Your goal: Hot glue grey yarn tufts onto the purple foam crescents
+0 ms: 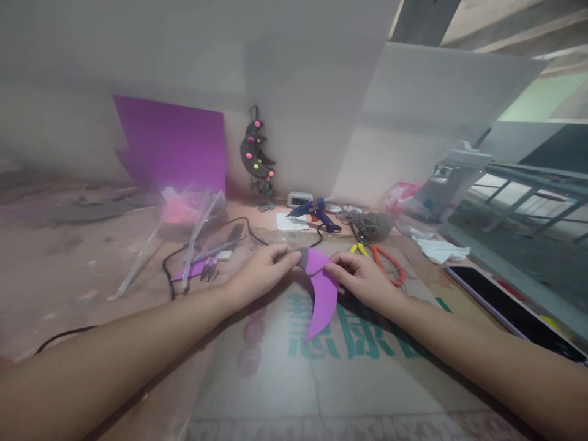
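Between my two hands, above the printed board, I hold a purple crescent cutout (325, 300) that curves down to a point. A dark grey piece (303, 258) shows at its upper left end. My left hand (275, 262) pinches that end between thumb and fingers. On the other side my right hand (361, 275) grips the crescent's upper right edge, its thumb on the front. Just beyond my hands a blue glue gun (316, 211) rests by a white card (292, 222). Orange-handled scissors (389, 267) lie beside my right hand.
A decorated grey crescent (252, 150) stands against the wall beside a purple sheet (184, 144). Grey yarn (374, 226) and a clear jug (448, 184) are at the back right. A phone (509, 312) lies right; a black cord (168, 269) and glue sticks (140, 260) lie left.
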`<state>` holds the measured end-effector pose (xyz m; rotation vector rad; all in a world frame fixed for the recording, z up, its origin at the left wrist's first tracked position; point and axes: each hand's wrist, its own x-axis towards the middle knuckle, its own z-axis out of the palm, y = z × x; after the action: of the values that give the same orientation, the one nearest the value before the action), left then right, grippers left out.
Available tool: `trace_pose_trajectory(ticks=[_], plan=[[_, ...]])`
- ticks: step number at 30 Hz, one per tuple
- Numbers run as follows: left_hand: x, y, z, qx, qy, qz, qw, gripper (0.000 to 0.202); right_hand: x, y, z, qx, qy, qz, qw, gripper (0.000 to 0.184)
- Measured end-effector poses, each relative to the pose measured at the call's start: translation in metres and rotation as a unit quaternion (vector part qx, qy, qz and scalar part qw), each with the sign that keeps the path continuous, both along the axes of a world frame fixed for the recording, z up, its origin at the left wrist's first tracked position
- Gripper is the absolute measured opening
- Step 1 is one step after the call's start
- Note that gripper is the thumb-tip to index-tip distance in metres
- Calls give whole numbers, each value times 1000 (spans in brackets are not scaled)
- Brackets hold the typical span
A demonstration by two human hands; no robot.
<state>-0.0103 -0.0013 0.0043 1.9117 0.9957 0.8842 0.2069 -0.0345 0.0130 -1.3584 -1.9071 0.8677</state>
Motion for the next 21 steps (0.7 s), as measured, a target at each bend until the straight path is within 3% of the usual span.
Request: trace_pose_trajectory(ticks=[2,4,8,12,21], plan=[[-1,1,-1,12,-2,9,1000,31,7,-1,6,103,-88,-7,991,34],[-1,1,-1,25,-2,24,999,30,14,-5,15,205,-175,-1,963,39],[-2,3,-1,33,1,43,999,33,23,-15,35,297,-266,36,916,34],[-2,5,-3,23,-1,37,999,33,26,-14,41,311,-268,-8,912,24],[-1,5,-4,24,11,9,1000,34,36,17,29,256,-303,-90,914,23]])
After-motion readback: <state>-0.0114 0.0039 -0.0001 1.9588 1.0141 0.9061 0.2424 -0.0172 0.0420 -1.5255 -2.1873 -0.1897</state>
